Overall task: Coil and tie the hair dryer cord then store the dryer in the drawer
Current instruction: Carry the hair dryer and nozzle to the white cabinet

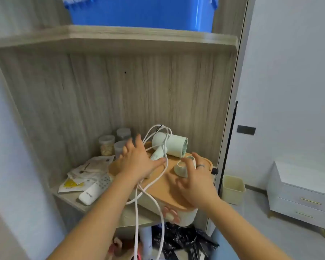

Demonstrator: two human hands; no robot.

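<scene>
The hair dryer (169, 145) lies on the lid (163, 186) of a box standing on the shelf (71, 200) before me. My left hand (137, 162) is just left of its handle; my right hand (193, 184) is right of it, over the nozzle piece (181, 170). The cord (159, 196) loops behind the dryer, crosses the lid and hangs off the front. Jars (106, 145) stand behind the box on its left, with papers (90, 169) and a small device (89, 194) lying left of it. A tub (139, 14) sits on the shelf above. A drawer cabinet (304, 194) stands on the floor, far right.
</scene>
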